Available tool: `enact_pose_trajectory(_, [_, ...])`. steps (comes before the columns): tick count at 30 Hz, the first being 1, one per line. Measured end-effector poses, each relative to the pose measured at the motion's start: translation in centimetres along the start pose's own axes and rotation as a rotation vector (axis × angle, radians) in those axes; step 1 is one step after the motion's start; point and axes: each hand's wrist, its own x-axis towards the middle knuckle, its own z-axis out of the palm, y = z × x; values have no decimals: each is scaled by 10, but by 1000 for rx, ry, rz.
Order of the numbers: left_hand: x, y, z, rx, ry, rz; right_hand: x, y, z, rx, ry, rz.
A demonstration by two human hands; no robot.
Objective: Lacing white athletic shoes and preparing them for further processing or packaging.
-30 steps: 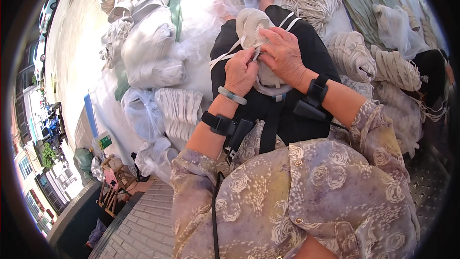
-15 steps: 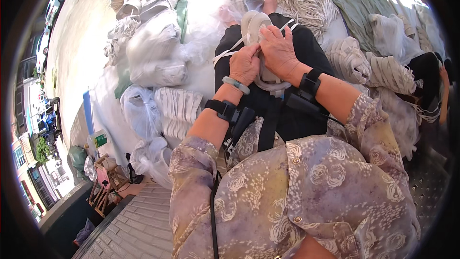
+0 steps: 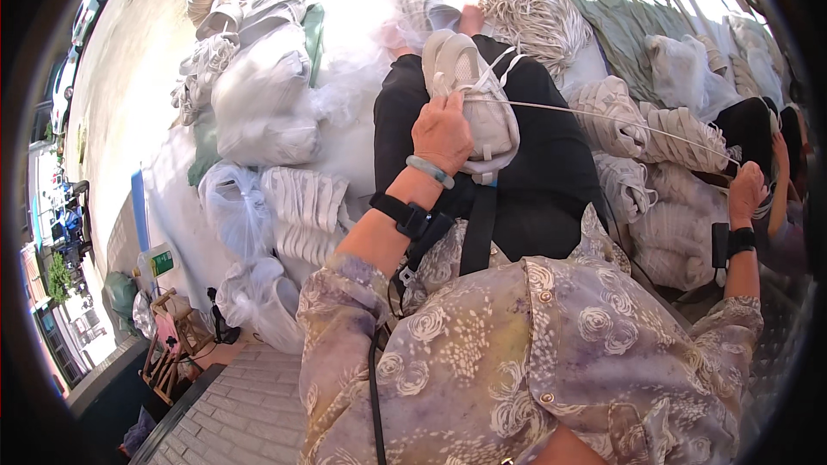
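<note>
A pale canvas-like shoe rests on my lap between my thighs, its toe nearest me. My left hand is closed on the shoe's left side by the lacing. From there a thin, light shoelace stretches taut to the right. Far out on the right, my right hand is closed in a fist around the end of that lace. Another loop of white lace stands up by the shoe's upper edge. What exactly lies under my left fingertips is hidden.
A heap of loose laces lies beyond my knees. Stacked pale shoes sit to the right, and bagged shoes to the left. Another person's arm is at the far right. A small wooden chair stands lower left.
My right hand has left the shoe and swung far right, drawing the lace out straight. My left hand has stayed at the shoe, which now shows more of its upper.
</note>
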Motion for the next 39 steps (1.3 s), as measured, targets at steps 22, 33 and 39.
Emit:
enact_pose_trajectory(22, [51, -40, -24, 73, -433, -433, 12, -337, -172, 1295, -208, -919])
enact_pose_trajectory(33, [57, -17, -56, -729, -348, -232, 12, -347, -180, 1627, -366, -815])
enact_pose_trajectory(39, [50, 26, -64, -727, -627, -292, 13, -347, -191, 1635, -601, -731])
